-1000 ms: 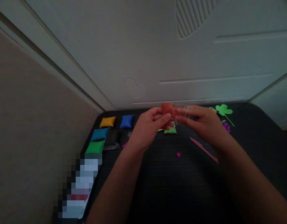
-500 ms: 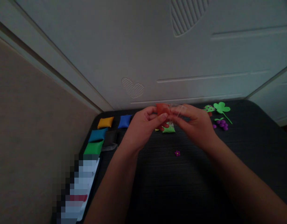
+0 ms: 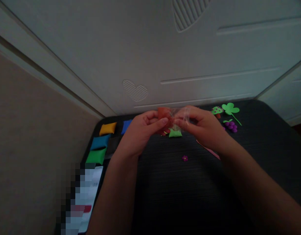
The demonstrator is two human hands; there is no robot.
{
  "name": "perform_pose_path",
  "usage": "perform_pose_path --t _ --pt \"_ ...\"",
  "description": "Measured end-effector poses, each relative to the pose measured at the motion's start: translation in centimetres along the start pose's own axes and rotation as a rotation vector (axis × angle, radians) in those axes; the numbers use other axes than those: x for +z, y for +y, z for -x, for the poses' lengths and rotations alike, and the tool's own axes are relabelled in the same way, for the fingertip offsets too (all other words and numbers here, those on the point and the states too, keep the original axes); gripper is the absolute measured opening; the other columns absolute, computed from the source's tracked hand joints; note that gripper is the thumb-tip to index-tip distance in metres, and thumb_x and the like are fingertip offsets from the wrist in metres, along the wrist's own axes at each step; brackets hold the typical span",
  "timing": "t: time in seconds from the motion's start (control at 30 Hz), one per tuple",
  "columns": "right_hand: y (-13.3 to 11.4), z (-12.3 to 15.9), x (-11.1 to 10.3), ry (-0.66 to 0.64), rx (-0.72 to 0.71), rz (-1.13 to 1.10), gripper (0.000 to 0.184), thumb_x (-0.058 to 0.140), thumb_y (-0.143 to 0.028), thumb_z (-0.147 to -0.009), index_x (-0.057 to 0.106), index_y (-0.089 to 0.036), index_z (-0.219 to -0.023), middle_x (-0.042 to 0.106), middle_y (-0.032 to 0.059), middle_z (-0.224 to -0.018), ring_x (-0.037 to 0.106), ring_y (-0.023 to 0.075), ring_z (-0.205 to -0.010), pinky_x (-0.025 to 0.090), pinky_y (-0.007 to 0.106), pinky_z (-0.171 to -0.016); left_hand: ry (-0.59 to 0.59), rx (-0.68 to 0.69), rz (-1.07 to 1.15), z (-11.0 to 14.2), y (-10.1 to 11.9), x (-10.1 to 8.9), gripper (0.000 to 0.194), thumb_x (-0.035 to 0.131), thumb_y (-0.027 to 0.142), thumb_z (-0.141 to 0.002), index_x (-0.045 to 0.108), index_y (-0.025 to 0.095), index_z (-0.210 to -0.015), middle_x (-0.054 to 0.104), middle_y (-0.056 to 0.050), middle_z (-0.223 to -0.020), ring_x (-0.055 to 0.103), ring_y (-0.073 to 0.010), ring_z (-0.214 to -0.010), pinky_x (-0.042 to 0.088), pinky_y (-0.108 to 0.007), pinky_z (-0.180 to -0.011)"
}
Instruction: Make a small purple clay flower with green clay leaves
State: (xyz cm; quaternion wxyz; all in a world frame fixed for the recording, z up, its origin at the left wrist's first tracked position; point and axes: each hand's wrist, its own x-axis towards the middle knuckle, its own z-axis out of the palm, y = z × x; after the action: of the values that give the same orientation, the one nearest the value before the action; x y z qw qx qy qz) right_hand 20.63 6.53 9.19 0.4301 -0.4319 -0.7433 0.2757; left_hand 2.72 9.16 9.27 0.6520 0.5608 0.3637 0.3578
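Note:
Between my two hands, above the back of the dark table (image 3: pixel 160 189), is a clear plastic packet of orange-red clay (image 3: pixel 164 113). My left hand (image 3: pixel 145 130) pinches the clay-filled end, thumb on top. My right hand (image 3: pixel 201 124) grips the transparent end of the wrapper, fingers closed. Below the packet lies a light green packet (image 3: pixel 175 133), partly hidden by my fingers. Nearer to me on the tabletop sits a small purple flower (image 3: pixel 185 158) with a yellow centre. A thin pink strip (image 3: pixel 211 152) shows beside my right wrist.
At left lie yellow (image 3: pixel 108 128), blue (image 3: pixel 126 126), teal (image 3: pixel 100 142), green (image 3: pixel 96 156) and black packets (image 3: pixel 112 147), with a phone (image 3: pixel 94 192) nearer. Back right are a clover shape (image 3: pixel 230 109), purple grapes (image 3: pixel 231 126) and a green-topped mushroom (image 3: pixel 217 111). A white panel (image 3: pixel 150 49) stands behind.
Both hands have shifted slightly left in view with the packet, and its clear end looks more stretched out between them. The pink strip now shows by the right wrist.

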Motion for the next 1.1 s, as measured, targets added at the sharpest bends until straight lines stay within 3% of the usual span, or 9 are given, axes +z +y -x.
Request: perform_pose_path --t 0.17,0.27,0.5,0.6,0.8,1.1 --pt "0.2 0.1 -1.5 0.027 0.064 -0.122 0.012 0.057 -0.028 -0.076 0.065 -0.02 -0.08 0.062 0.0026 -0.096 0.057 0.0146 -0.091 0.043 0.029 -0.082 0.054 -0.003 0.01 0.1 0.3 -1.0 0.018 0.061 0.026 -0.073 0.06 0.016 -0.088 0.063 -0.001 -0.077 0.057 -0.0086 -0.067 0.045 -0.019 -0.062" --pt "0.2 0.1 -1.6 0.05 0.069 -0.073 0.013 0.058 -0.028 -0.076 0.066 -0.021 -0.084 0.064 0.0021 -0.095 0.058 0.015 -0.09 0.043 0.03 -0.083 0.081 0.011 0.033 0.0 0.2 -1.1 0.017 0.061 0.025 -0.072 0.06 0.016 -0.086 0.063 -0.001 -0.079 0.057 -0.0083 -0.067 0.045 -0.019 -0.062" --pt "0.0 0.1 -0.5 -0.016 0.037 -0.016 0.027 0.057 -0.026 -0.077 0.063 -0.024 -0.103 0.065 0.0003 -0.098 0.058 0.0146 -0.091 0.044 0.029 -0.083 -0.015 0.028 0.057 -0.1 0.0 -0.1 0.02 0.062 0.023 -0.072 0.06 0.016 -0.09 0.063 0.0 -0.074 0.056 -0.0072 -0.063 0.045 -0.019 -0.061" --pt "0.0 0.1 -0.3 -0.013 0.059 -0.027 0.024 0.055 -0.027 -0.078 0.064 -0.023 -0.1 0.066 0.0001 -0.096 0.059 0.0151 -0.09 0.044 0.03 -0.084 -0.033 0.051 0.056 -0.2 0.0 0.4 0.02 0.061 0.022 -0.072 0.06 0.015 -0.091 0.061 0.001 -0.072 0.054 -0.006 -0.061 0.043 -0.018 -0.06" --pt "0.0 0.1 0.1 0.072 0.087 -0.048 0.018 0.056 -0.031 -0.077 0.067 -0.023 -0.088 0.068 -0.0012 -0.09 0.062 0.0151 -0.084 0.047 0.029 -0.079 0.049 0.082 0.009 -0.2 0.0 1.2 0.022 0.062 0.026 -0.072 0.06 0.015 -0.09 0.062 0.0 -0.074 0.054 -0.0065 -0.061 0.044 -0.019 -0.06" --pt "0.2 0.0 0.2 0.032 0.006 0.107 0.01 0.057 -0.025 -0.077 0.064 -0.019 -0.073 0.065 0.0 -0.084 0.058 0.0131 -0.079 0.043 0.026 -0.073 0.072 0.057 -0.051 -0.4 -0.4 1.3 0.023 0.063 0.029 -0.071 0.059 0.014 -0.089 0.062 0.0 -0.07 0.054 -0.0069 -0.06 0.044 -0.018 -0.059"
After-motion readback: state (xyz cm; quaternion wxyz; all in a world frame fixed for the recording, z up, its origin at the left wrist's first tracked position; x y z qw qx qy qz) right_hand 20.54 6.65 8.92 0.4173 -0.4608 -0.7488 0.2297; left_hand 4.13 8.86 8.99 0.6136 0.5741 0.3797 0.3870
